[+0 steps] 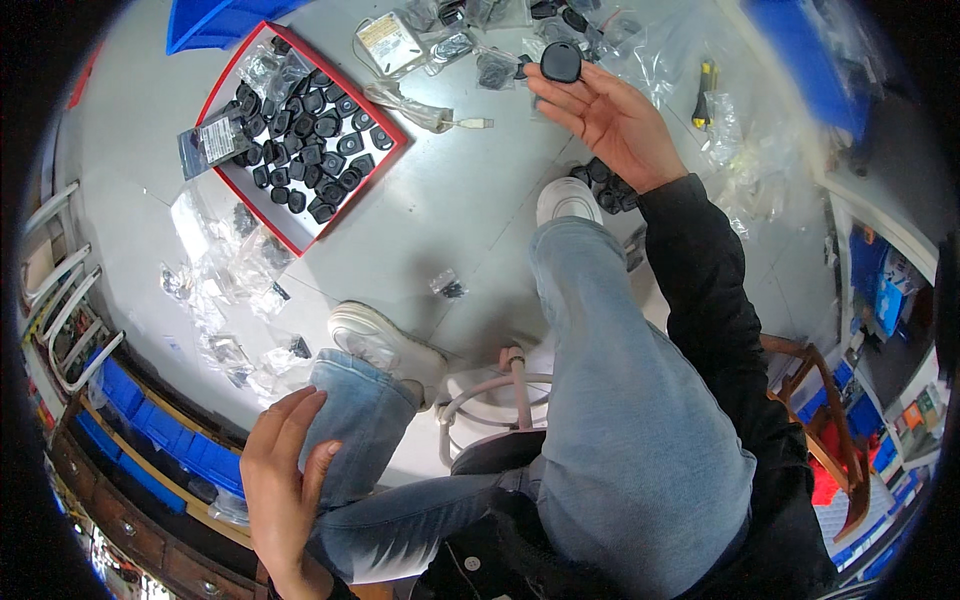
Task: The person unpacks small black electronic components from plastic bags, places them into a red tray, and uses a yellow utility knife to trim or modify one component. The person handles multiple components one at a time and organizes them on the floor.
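My right hand (pixel 625 125) reaches forward, palm up. At its fingertips it holds a black rounded plastic fob (pixel 561 62), with the other fingers stretched out beneath. My left hand (pixel 282 480) hovers near my left knee, fingers slightly bent, thumb apart and nothing in it. A shallow box with a red rim (pixel 368 188) lies on the floor ahead to the left. Many similar black fobs (pixel 318 158) fill it in a loose heap. Another small pile of black fobs (pixel 606 185) is on the floor beside my right shoe, below my right wrist.
A white boxy device (pixel 390 45) and a bagged cable (pixel 410 108) lie beyond the red-rimmed box. Clear plastic bags (pixel 215 270) are scattered left, more at the right with a yellow-black cutter (pixel 705 92). A tiny bag (pixel 449 285) sits between my feet. A wooden chair (pixel 835 430) stands right.
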A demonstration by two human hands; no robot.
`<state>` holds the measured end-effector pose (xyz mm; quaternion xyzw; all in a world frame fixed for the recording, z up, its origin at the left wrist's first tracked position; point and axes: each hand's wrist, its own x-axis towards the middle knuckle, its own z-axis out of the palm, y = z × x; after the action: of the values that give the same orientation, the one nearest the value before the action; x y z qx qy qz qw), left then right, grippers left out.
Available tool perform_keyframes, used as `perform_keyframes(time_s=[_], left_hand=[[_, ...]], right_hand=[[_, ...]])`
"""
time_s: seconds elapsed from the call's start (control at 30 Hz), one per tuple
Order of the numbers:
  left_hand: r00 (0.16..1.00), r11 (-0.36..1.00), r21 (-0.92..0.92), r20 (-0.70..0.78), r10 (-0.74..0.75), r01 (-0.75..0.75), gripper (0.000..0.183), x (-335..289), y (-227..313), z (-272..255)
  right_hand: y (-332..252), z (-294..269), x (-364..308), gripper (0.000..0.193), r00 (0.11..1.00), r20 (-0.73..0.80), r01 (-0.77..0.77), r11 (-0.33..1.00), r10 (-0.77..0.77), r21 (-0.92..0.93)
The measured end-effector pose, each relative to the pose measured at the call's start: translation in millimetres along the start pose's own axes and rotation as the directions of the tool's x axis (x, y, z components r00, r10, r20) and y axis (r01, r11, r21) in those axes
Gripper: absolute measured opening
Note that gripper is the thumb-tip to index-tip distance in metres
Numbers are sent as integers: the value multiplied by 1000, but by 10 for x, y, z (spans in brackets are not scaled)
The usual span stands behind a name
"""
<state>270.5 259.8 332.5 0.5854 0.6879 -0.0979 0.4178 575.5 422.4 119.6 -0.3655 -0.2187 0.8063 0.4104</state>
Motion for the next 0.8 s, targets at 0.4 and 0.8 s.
perform_keyframes(time_s=[0.4,0.8], left_hand=[[1000,1000,10,2,-5,5,35,-1,-18,14],[1000,1000,24,14,4,-4,35,-13,-24,6]], right_hand=[[22,-58,1,39,966,227,-227,828,124,513],[184,-651,107,28,980,-158,-106,990,120,94]])
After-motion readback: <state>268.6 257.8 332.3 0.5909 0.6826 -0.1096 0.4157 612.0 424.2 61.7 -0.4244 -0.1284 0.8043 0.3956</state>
